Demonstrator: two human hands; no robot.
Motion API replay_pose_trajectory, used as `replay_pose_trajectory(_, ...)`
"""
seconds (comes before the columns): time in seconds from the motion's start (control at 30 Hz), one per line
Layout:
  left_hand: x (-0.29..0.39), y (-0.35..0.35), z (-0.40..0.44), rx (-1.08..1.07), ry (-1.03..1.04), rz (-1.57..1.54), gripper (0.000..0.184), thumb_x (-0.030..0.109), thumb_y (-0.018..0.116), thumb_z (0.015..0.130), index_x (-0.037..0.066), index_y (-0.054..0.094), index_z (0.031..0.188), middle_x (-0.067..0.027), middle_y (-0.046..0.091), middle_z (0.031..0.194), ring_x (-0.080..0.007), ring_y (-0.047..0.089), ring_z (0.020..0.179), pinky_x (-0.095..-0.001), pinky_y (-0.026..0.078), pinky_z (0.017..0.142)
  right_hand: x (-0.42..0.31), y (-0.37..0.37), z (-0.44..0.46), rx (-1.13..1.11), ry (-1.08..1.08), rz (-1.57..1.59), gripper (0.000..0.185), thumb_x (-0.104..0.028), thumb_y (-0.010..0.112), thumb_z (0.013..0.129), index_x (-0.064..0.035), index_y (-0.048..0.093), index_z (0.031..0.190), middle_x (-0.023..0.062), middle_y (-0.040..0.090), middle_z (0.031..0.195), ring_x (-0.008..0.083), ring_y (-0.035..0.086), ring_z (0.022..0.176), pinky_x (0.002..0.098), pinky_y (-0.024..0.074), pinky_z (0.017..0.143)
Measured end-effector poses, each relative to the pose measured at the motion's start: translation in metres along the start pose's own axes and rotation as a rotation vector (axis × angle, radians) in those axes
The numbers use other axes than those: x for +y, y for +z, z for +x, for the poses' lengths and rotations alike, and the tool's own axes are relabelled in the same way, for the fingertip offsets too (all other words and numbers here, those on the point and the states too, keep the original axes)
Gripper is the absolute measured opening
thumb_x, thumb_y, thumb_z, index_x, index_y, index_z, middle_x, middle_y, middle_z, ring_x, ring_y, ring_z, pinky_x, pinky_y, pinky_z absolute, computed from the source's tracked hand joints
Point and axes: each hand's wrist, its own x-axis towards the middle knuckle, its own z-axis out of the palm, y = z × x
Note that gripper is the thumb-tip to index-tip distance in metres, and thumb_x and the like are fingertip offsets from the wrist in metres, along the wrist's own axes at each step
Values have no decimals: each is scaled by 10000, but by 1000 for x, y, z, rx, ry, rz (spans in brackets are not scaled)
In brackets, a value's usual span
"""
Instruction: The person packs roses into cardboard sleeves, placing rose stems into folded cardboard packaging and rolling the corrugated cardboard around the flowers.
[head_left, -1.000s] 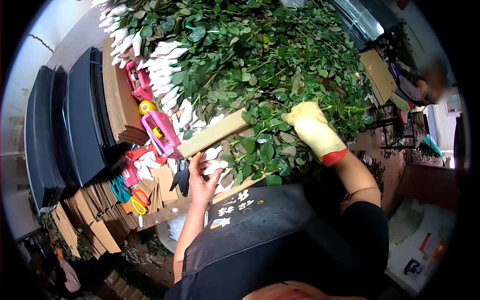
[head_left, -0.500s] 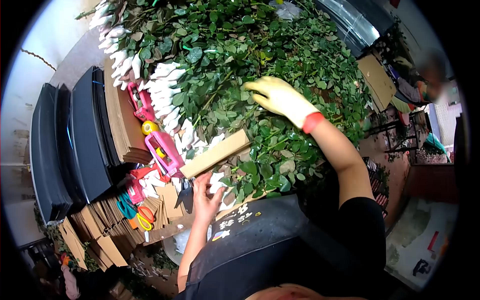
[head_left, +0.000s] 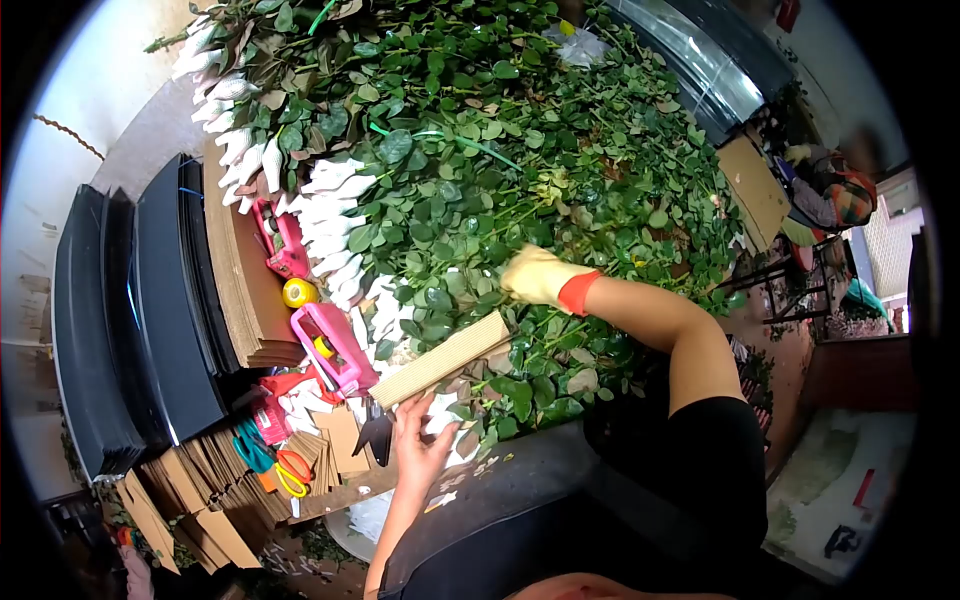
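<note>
My left hand is bare and holds the near end of a strip of corrugated cardboard, beside some white-wrapped flower heads. The strip stands tilted over the leafy stems. My right hand, in a pale yellow glove with a red cuff, is over the green rose stems just beyond the strip's far end. Its fingers are curled down and blurred, and what they hold, if anything, cannot be made out. More white-wrapped heads lie in a row at the left edge of the leaves.
Pink tape dispensers, a yellow tape roll, orange-handled scissors and teal-handled scissors lie at left. Dark sheets and cardboard stacks stand beyond them. Another person is at the far right.
My right hand first moved away across the leaves to the upper left, then came back down closer to the cardboard strip. My left hand stays at the strip's near end. The view has shifted slightly.
</note>
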Motion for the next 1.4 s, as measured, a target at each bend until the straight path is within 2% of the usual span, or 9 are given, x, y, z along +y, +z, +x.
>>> replay_pose_trajectory(0.17, 1, -2, 2, -18, -26, -33, 591, 66, 910, 788, 53, 639, 1313, -103, 615, 1323, -182, 630, 1064, -297, 557, 862, 22, -56, -52, 66, 76, 617, 505, -313, 684, 958, -88, 627, 1406, 155, 758, 1139, 385, 720, 1043, 477, 575, 914)
replay_pose_trajectory(0.23, 3, -2, 2, -25, -44, -52, 590, 62, 908, 789, 54, 639, 1313, -104, 614, 1324, -180, 628, 1070, -297, 555, 871, 33, -67, -39, 753, 41, 485, 482, -267, 667, 956, -54, 628, 1387, 159, 757, 1088, 368, 723, 1042, 486, 579, 915)
replay_pose_trajectory(0.5, 2, -1, -1, -26, -71, -20, 598, 85, 909, 793, 42, 625, 1318, -140, 610, 1326, -241, 625, 1180, -350, 551, 944, 140, -131, 133, 811, 742, -583, 471, -257, 566, 1035, -150, 520, 1491, 92, 591, 1495, 268, 542, 1402, 507, 326, 1225)
replay_pose_trajectory(0.57, 1, 0, 0, -26, -83, -40, 604, 86, 912, 790, 39, 623, 1319, -148, 609, 1325, -245, 624, 1184, -352, 557, 937, 97, -174, 83, 516, 509, -77, 541, -194, 623, 1005, -182, 491, 1530, 106, 632, 1459, 252, 584, 1379, 475, 358, 1229)
replay_pose_trajectory(0.7, -1, -1, -1, -28, -85, -37, 615, 85, 915, 786, 39, 625, 1327, -147, 611, 1325, -253, 624, 1193, -359, 566, 939, 78, -185, 45, 473, 408, -197, 236, -176, 725, 933, -112, 772, 1155, 96, 794, 1110, 266, 773, 1032, 379, 624, 834)
replay_pose_trajectory(1.03, 8, -2, 3, -32, -97, -24, 620, 79, 906, 793, 65, 625, 1344, -119, 608, 1323, -220, 637, 1117, -331, 569, 894, 15, -74, -24, 11, 129, -242, 387, -312, 696, 897, -183, 705, 1261, 64, 753, 1168, 199, 740, 1016, 359, 569, 843)
replay_pose_trajectory(1.13, -5, -1, 0, -22, -31, -12, 621, 80, 902, 800, 70, 620, 1353, -103, 597, 1330, -191, 628, 1083, -294, 572, 844, 4, -84, -52, 640, 445, 439, 210, -142, 630, 945, -136, 718, 1136, 97, 721, 1146, 167, 693, 1087, 324, 555, 867)
replay_pose_trajectory(1.23, 3, -1, 1, -30, -72, -31, 618, 78, 897, 805, 69, 617, 1356, -94, 587, 1326, -179, 616, 1053, -278, 567, 819, 24, -98, -70, 993, 108, -141, 94, -158, 714, 766, -86, 752, 810, 58, 739, 862, 251, 717, 902, 355, 571, 882)
replay_pose_trajectory(1.4, -4, 0, -1, -37, -48, -25, 613, 91, 902, 801, 67, 624, 1347, -97, 595, 1312, -187, 612, 1028, -295, 559, 836, 55, -26, 14, 549, 30, -167, 195, -132, 719, 856, -87, 762, 1041, 124, 767, 1054, 296, 729, 1037, 402, 586, 946)
